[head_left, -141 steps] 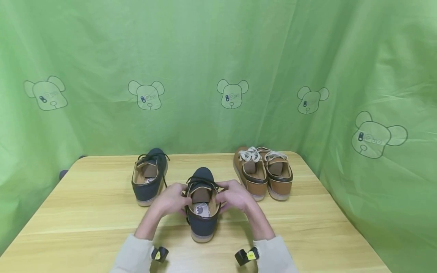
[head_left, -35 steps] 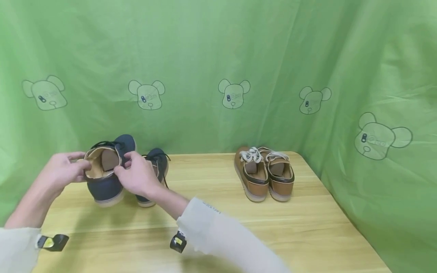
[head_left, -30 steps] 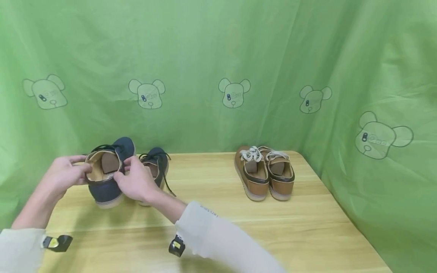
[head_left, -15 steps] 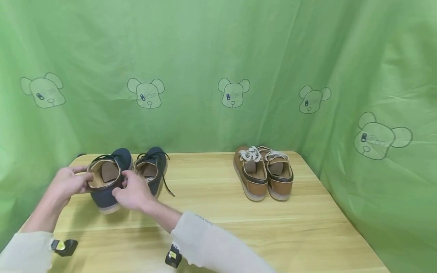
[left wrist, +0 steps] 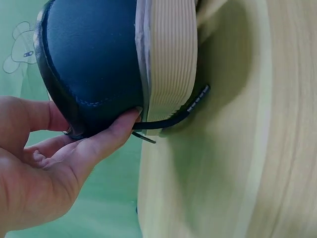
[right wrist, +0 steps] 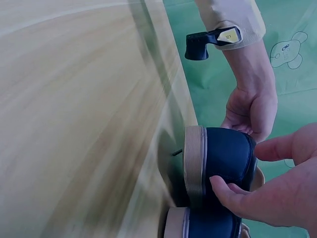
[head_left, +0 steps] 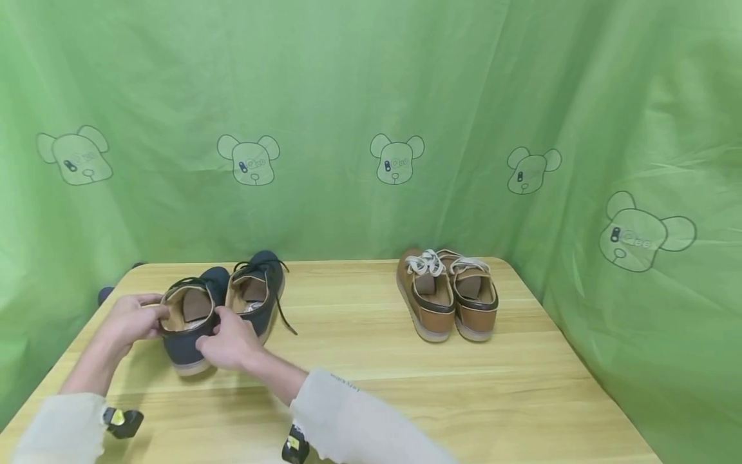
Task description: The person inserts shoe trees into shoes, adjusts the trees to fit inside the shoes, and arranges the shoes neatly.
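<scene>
My left hand point(head_left: 132, 320) pinches the left side of a navy lace-up shoe point(head_left: 184, 348), thumb inside the opening and fingers along the outer wall. On the shoe's other side, my right hand point(head_left: 232, 339) holds it near the heel, as the right wrist view shows with its fingers point(right wrist: 225, 193) against the navy upper. The toe points away from me. Close on its right stands the matching navy shoe point(head_left: 263, 316), a black lace trailing from it. Whether the held shoe's sole touches the table cannot be made out; a dark lace end hangs beside the sole in the left wrist view.
A pair of brown shoes point(head_left: 437, 320) with white laces stands side by side at the back right of the wooden table point(head_left: 371, 380). Green curtain point(head_left: 324, 212) with bear-head prints closes off the back and sides. Each sleeve cuff carries a small black camera.
Both hands have brought the navy shoe from the table's middle over to the left of its mate. In the last second it came down and slightly toward me and to the right.
</scene>
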The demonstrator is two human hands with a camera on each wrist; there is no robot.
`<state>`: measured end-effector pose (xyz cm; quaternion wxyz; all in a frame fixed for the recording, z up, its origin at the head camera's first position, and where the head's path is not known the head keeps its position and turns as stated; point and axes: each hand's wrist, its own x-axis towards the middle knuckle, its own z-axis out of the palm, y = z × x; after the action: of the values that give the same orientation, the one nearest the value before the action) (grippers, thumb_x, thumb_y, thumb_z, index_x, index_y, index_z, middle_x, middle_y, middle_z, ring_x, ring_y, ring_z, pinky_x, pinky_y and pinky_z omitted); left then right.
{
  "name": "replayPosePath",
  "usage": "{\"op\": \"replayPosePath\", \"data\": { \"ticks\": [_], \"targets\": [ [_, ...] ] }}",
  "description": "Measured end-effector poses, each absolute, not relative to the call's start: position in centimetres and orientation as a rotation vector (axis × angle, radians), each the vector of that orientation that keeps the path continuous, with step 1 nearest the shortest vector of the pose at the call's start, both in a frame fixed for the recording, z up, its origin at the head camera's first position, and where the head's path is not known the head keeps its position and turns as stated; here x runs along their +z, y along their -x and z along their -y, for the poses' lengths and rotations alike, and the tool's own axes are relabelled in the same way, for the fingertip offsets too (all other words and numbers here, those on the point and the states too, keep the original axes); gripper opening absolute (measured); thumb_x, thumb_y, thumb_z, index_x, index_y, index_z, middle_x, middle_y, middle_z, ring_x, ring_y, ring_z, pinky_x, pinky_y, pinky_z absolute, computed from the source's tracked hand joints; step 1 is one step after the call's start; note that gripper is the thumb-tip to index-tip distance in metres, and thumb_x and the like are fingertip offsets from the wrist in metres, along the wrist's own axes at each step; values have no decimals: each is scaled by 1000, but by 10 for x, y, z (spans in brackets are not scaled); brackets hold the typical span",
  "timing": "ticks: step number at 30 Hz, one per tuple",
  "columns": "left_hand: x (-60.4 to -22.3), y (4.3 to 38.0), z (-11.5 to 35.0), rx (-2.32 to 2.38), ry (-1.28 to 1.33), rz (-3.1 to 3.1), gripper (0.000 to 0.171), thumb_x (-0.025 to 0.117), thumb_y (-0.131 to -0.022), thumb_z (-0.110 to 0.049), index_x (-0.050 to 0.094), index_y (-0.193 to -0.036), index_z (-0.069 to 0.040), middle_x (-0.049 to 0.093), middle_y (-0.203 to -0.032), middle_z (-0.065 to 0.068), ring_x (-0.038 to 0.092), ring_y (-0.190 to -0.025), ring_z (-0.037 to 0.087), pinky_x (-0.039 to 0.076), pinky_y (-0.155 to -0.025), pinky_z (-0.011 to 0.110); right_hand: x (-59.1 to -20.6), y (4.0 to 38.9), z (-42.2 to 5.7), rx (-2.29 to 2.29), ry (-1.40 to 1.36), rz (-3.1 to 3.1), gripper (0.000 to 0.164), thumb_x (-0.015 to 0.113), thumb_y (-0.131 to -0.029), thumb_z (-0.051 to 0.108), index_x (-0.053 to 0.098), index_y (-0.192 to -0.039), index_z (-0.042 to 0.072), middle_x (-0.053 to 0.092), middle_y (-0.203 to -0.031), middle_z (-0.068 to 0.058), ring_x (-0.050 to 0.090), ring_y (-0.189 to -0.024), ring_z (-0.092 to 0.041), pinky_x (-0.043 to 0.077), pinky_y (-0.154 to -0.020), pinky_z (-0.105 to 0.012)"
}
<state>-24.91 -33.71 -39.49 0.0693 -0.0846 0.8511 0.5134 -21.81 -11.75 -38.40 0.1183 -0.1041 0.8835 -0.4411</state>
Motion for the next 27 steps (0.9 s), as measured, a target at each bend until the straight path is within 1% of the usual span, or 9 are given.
{"op": "replayPosePath", "data": {
  "ticks": [8, 11, 13, 15, 17, 19, 21, 23, 27],
  "targets": [
    [-402, 255, 333, 1557, 296, -2551, 69, 54, -92, -4, 23, -150, 18, 73, -82, 3, 69, -73, 10, 61, -70, 25, -393, 218, 119, -1275, 275, -2597, 56, 73, -82, 22, 58, -136, 23, 72, -109, 1, 66, -105, -12, 54, -86, -25],
    [-403, 257, 330, 1558, 274, -2555, 68, 53, -94, -6, 24, -151, 17, 74, -87, 8, 71, -76, 11, 62, -72, 26, -394, 219, 118, -1278, 276, -2594, 58, 73, -82, 21, 56, -137, 23, 72, -113, 0, 66, -109, -13, 54, -87, -26],
    [-403, 257, 329, 1547, 244, -2559, 66, 53, -97, -7, 24, -150, 18, 74, -94, 18, 72, -81, 13, 63, -74, 28, -395, 219, 117, -1277, 281, -2591, 60, 73, -82, 21, 55, -139, 23, 72, -115, 0, 66, -110, -13, 54, -88, -26],
    [-403, 257, 328, 1511, 189, -2566, 64, 50, -100, -8, 22, -150, 20, 71, -104, 28, 73, -89, 19, 63, -79, 30, -396, 218, 116, -1278, 284, -2586, 61, 73, -82, 21, 54, -141, 23, 72, -117, -1, 66, -112, -14, 55, -88, -27],
    [-402, 255, 328, 1467, 122, -2562, 63, 47, -102, -10, 19, -149, 22, 64, -117, 38, 72, -101, 31, 63, -83, 35, -397, 217, 115, -1280, 282, -2582, 63, 73, -83, 21, 54, -142, 23, 72, -118, -1, 66, -112, -14, 55, -89, -27],
    [-401, 252, 328, 1424, 58, -2550, 63, 43, -103, -9, 14, -149, 24, 54, -127, 45, 66, -112, 45, 62, -85, 39, -397, 215, 115, -1284, 279, -2575, 64, 73, -83, 21, 53, -144, 23, 72, -118, -1, 66, -112, -14, 55, -90, -27],
    [-400, 249, 328, 1399, 12, -2516, 63, 38, -104, -8, 8, -148, 25, 45, -134, 49, 58, -121, 54, 62, -85, 43, -397, 215, 115, -1297, 277, -2564, 65, 74, -83, 21, 53, -145, 23, 72, -118, -1, 66, -112, -14, 54, -92, -27],
    [-398, 246, 329, 1393, -9, -2472, 63, 35, -105, -8, 4, -148, 26, 39, -136, 53, 52, -124, 59, 63, -82, 46, -397, 214, 115, -1309, 278, -2557, 66, 74, -83, 21, 53, -145, 24, 72, -118, -2, 66, -112, -15, 54, -93, -28],
    [-398, 241, 329, 1422, -14, -2392, 61, 32, -106, -8, 2, -146, 28, 35, -137, 54, 49, -125, 62, 63, -79, 47, -398, 215, 113, -1345, 270, -2539, 66, 74, -83, 19, 54, -145, 26, 73, -117, -2, 65, -112, -16, 53, -94, -28]
  ]
}}
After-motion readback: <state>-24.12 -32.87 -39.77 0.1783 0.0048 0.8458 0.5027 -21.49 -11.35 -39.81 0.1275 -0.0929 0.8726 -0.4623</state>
